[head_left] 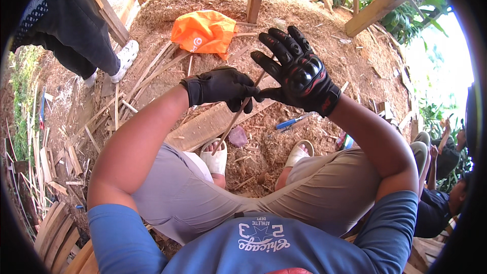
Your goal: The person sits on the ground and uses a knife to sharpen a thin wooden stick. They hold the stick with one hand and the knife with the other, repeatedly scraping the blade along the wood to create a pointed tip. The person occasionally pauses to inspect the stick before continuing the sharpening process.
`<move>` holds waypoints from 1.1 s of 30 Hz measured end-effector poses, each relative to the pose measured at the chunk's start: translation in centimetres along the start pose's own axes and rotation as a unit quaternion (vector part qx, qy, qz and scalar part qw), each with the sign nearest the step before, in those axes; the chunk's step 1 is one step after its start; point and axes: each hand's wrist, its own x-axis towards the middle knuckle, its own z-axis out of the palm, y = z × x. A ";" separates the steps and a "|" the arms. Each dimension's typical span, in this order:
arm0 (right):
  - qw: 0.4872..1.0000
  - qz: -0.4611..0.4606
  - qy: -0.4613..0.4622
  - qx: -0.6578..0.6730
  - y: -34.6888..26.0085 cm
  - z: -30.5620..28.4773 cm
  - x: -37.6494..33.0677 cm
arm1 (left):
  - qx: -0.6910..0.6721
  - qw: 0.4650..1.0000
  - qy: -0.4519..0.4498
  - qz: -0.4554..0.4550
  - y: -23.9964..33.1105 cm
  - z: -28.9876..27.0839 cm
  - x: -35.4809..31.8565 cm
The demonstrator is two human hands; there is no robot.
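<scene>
Both my hands wear black padded gloves. My left hand (221,88) is closed around a thin wooden stick (232,124) that slants down toward my left foot. My right hand (297,71) is raised just right of it, fingers spread, with its thumb and palm edge touching the stick's upper end. I sit with grey trousers and white sandals over ground covered in wood shavings.
An orange bag (204,31) lies ahead on the shavings. A flat board (205,127) and a blue pen-like tool (290,122) lie by my feet. A person in dark trousers (76,30) stands at upper left; another person (446,193) sits at right. Split wood strips (56,228) pile at lower left.
</scene>
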 end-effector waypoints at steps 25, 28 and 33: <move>0.999 0.023 0.022 -0.020 0.3 -0.5 0.2 | -0.087 0.996 -0.013 0.020 -0.6 0.4 0.3; 0.999 0.024 0.020 -0.022 0.1 -0.3 0.4 | -0.082 0.996 -0.011 0.028 -0.9 0.4 0.1; 0.999 0.024 0.017 -0.016 0.2 -0.2 0.3 | -0.070 0.997 -0.008 0.025 -0.8 0.4 0.2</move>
